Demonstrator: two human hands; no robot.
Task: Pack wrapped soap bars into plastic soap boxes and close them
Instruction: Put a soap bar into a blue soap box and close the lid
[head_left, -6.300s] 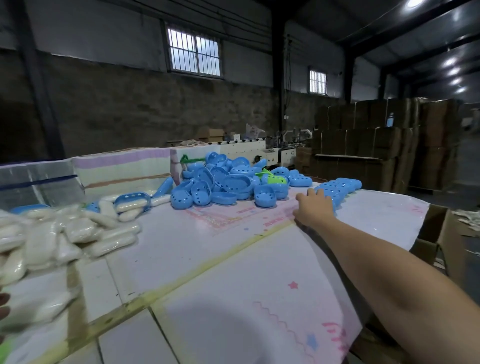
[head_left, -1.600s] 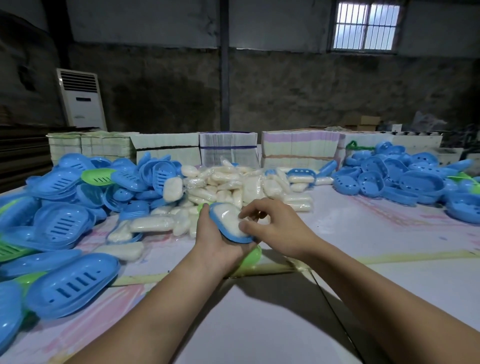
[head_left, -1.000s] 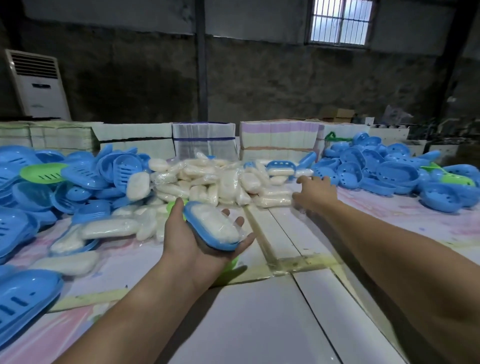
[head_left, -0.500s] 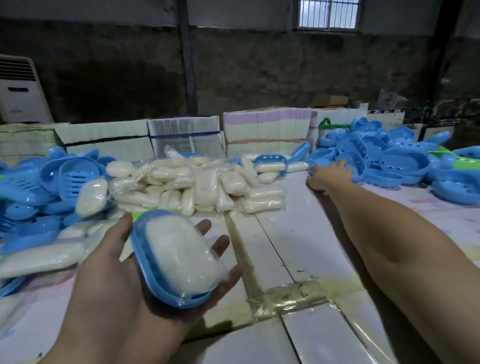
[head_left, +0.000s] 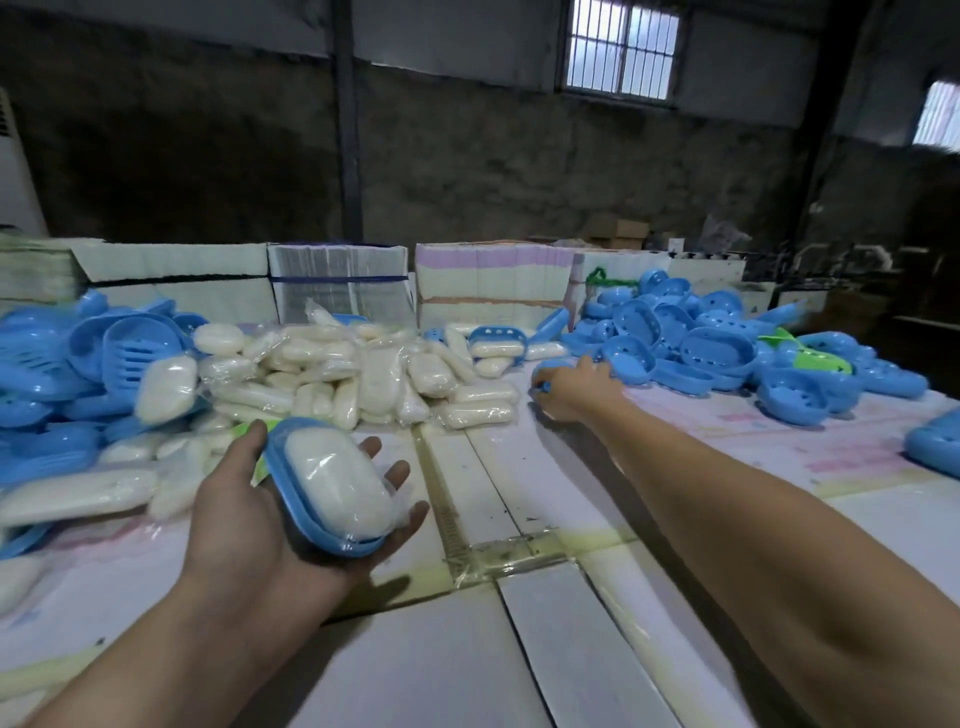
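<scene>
My left hand (head_left: 239, 519) carries a blue soap box base (head_left: 283, 470) on its palm, fingers spread flat beneath it. A wrapped white soap bar (head_left: 337, 486) lies in that base. My right hand (head_left: 579, 389) is stretched far forward at the edge of the pile of blue box halves (head_left: 717, 348), its fingers curled round one blue box half (head_left: 551, 364). A heap of wrapped soap bars (head_left: 363, 374) lies at the middle back of the table.
More blue box halves (head_left: 52, 364) are heaped at the left, some mixed with soap. Flat stacked cartons (head_left: 337, 280) line the far edge. A green box half (head_left: 800, 358) lies in the right pile. The white table (head_left: 467, 649) has taped seams.
My right hand left the box in my left hand and reached right to the blue pile, where it now grips one piece. My left hand stays holding the filled base.
</scene>
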